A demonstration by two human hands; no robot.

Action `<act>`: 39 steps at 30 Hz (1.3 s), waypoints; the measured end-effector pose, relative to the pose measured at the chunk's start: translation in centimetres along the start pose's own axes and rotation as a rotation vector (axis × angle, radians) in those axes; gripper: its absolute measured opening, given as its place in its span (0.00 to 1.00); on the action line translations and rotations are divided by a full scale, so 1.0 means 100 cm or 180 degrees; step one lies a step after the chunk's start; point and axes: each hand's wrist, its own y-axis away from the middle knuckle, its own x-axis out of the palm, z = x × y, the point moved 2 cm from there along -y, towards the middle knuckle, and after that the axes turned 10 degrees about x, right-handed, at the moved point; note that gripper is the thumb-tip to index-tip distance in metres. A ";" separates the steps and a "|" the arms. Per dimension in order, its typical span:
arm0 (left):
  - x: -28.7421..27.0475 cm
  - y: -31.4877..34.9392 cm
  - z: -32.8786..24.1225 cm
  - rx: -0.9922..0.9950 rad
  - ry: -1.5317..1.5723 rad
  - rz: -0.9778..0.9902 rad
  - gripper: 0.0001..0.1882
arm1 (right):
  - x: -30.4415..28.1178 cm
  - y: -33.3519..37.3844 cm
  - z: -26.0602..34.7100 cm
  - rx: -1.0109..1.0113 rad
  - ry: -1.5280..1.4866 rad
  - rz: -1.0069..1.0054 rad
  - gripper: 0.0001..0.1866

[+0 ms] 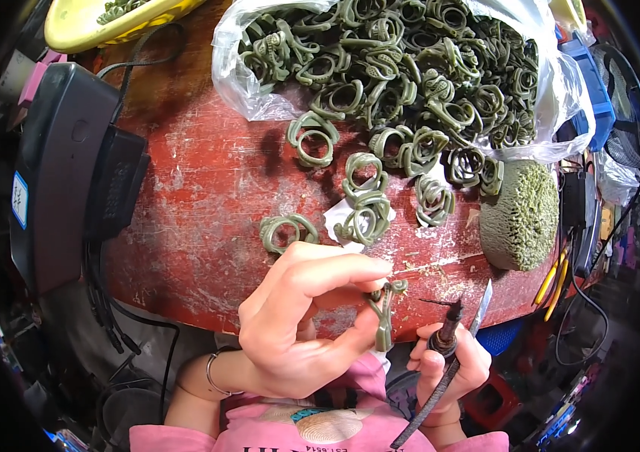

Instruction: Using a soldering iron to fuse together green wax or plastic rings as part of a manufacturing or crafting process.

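Note:
Between thumb and fingertips, my left hand point(286, 320) pinches a green wax ring point(384, 320) on edge, just over the table's near edge. My right hand point(467, 365) is closed round two tools. One is a dark wax pen point(446, 335), its thin wire tip pointing left toward the ring but apart from it. The other is a slim knife point(483, 303), blade up, with a dark wrapped handle slanting down past my fingers. Beyond my left hand, a loose green ring point(278, 233) lies on the table, and linked rings point(365, 218) rest on a white scrap.
A clear plastic bag point(237, 68) heaped with green rings spreads over the far side of the red table point(177, 203). At right sits a rough green block point(516, 226), with yellow-handled pliers point(553, 282) beyond it. A black device point(71, 173) with cables stands left; a yellow tray point(71, 30) is far left.

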 end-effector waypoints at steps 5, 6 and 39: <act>0.000 0.000 0.000 0.0058 -0.0082 0.0005 0.20 | 0.000 -0.002 0.002 -0.0105 0.0087 0.0024 0.18; 0.000 0.000 0.000 0.0053 -0.0074 -0.0004 0.20 | -0.001 -0.002 0.002 -0.0104 0.0090 0.0022 0.18; 0.000 -0.002 0.000 0.0073 -0.0070 -0.0033 0.19 | 0.001 -0.003 0.005 -0.0098 0.0193 -0.0020 0.18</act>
